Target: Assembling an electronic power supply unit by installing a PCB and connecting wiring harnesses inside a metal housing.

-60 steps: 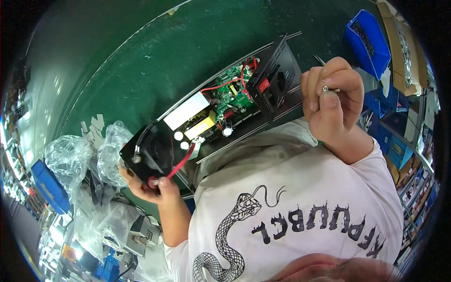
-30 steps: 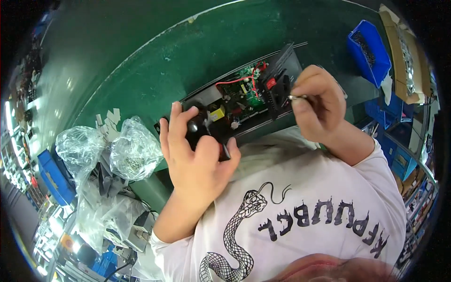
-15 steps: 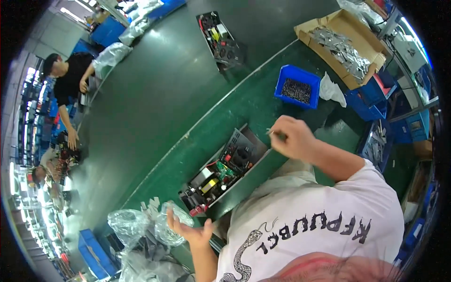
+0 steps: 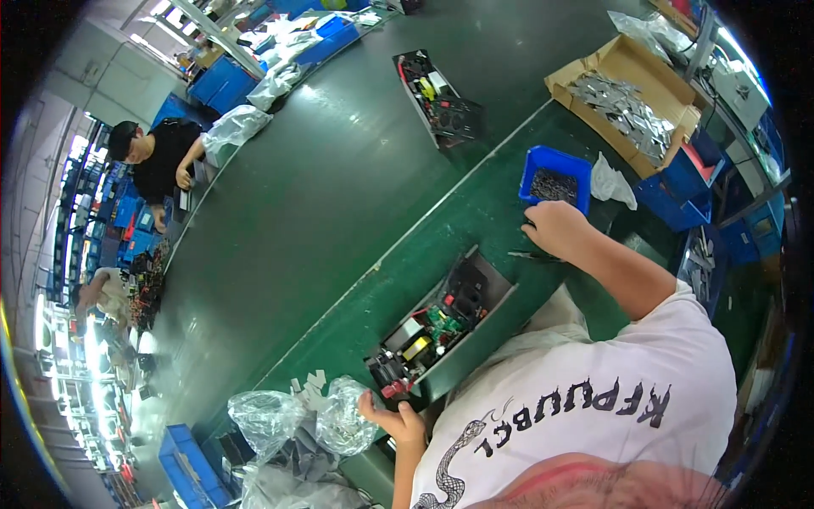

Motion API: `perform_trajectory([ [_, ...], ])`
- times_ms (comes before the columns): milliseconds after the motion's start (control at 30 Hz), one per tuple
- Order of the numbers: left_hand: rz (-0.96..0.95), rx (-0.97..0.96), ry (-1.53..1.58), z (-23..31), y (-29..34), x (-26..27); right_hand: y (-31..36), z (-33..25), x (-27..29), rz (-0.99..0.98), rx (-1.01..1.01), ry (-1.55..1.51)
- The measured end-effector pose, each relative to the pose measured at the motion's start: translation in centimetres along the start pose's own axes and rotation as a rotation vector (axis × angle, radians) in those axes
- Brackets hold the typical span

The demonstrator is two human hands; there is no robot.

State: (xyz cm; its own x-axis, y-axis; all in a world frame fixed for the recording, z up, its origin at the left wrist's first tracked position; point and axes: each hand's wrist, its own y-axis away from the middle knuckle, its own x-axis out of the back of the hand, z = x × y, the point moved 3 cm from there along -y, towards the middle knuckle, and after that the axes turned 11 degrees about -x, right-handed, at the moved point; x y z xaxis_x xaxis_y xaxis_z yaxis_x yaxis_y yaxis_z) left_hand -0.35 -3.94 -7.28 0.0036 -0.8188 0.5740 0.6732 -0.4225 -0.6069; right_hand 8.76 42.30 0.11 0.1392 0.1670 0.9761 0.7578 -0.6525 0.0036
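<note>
Chassis [image 4: 445, 327] lies open before us, boards exposed and unfinished, our left hand [image 4: 392, 417] gripping its near-left end while our right hand [image 4: 555, 229], fingers curled, reaches the blue bin [image 4: 555, 180].

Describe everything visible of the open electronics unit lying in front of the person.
The long open-topped grey metal electronics unit lies flat on the green table, set diagonally right at the near edge against the person's torso. Inside show a green circuit board, a white block, a yellow part, red wires and black components at both ends. No lid is on it. The left hand touches its lower-left end, beside clear plastic bags. The right hand is off it, near the small blue plastic bin.
</note>
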Motion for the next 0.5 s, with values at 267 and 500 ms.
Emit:
perform_trajectory([
  [267,-0.016,0.022,0.126,-0.8,1.0,0.0,-24.7,-10.5,6.4,0.183,0.07,0.19],
  [500,-0.053,0.107,0.019,-1.0,1.5,-0.4,-33.9,-7.1,0.6,0.172,0.047,0.226],
])
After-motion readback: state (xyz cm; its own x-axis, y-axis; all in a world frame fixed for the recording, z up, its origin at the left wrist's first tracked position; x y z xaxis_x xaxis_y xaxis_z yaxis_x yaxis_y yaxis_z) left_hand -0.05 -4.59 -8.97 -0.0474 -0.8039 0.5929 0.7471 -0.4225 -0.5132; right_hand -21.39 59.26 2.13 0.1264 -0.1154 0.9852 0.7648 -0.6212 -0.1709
